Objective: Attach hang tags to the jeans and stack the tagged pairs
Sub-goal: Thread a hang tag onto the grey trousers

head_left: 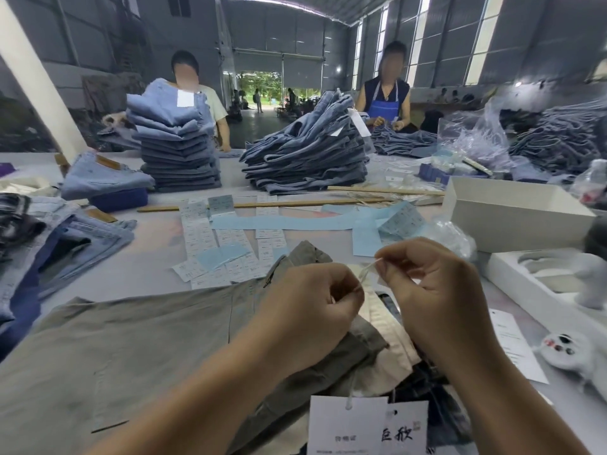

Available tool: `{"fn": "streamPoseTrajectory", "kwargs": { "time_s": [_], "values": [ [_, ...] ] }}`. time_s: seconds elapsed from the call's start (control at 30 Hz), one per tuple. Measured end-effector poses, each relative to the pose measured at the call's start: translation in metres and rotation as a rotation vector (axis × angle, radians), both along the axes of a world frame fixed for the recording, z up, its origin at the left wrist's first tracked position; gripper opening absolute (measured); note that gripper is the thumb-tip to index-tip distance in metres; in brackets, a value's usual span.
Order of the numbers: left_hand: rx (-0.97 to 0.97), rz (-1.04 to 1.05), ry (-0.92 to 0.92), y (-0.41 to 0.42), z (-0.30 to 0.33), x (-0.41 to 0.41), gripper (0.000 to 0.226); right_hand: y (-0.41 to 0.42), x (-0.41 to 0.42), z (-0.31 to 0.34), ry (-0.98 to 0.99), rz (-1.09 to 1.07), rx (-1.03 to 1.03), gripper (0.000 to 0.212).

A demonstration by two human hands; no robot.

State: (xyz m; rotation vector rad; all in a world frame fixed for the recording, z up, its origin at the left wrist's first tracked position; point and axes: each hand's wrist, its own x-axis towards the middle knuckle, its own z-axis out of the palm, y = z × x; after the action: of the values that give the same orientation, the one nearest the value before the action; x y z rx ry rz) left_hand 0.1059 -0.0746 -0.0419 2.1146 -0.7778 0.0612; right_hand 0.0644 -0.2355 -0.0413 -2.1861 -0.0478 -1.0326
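over the grey jeans [138,349], left hand [308,310] and right hand [437,290] pinch a white string [367,272]

both hands [308,310] [437,290] over grey jeans [138,349], fingers pinching a thin white string [367,272] between them

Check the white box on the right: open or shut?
Open. The white box has no lid on; its inner walls show. Contents cannot be seen from this angle.

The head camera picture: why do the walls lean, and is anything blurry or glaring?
Head view: the wide lens bends the white pillar and walls; the open doorway is overbright; both hands pinch a slightly blurred string; faces are blurred.
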Motion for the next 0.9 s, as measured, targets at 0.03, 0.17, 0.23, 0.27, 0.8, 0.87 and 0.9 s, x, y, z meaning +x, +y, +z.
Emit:
{"fn": "streamPoseTrajectory", "kwargs": {
  "time_s": [0.03,0.17,0.23,0.27,0.8,0.87,0.9],
  "values": [
    [-0.014,0.017,-0.009,-0.002,0.001,-0.001,0.013,-0.001,-0.001,0.000,-0.005,-0.011,0.014,0.012],
    [-0.222,0.070,0.112,-0.005,0.011,0.007,0.016,-0.004,-0.007,0.002,-0.018,-0.035,0.056,0.014],
    [-0.329,0.009,0.267,-0.004,0.017,0.010,0.021,-0.003,-0.011,0.003,0.009,-0.009,0.123,0.016],
    [-0.378,-0.038,0.349,-0.005,0.018,0.011,0.027,-0.002,-0.012,0.003,0.030,0.015,0.164,0.017],
    [-0.093,0.101,-0.349,0.017,0.011,0.008,0.005,0.028,-0.021,0.011,0.083,0.340,0.241,0.021],
    [-0.088,0.100,-0.333,0.026,0.010,0.009,0.006,0.030,-0.021,0.006,0.168,0.383,0.218,0.021],
    [-0.092,0.096,-0.308,0.030,0.009,0.009,0.008,0.031,-0.021,0.002,0.201,0.381,0.182,0.026]
  ]
}}
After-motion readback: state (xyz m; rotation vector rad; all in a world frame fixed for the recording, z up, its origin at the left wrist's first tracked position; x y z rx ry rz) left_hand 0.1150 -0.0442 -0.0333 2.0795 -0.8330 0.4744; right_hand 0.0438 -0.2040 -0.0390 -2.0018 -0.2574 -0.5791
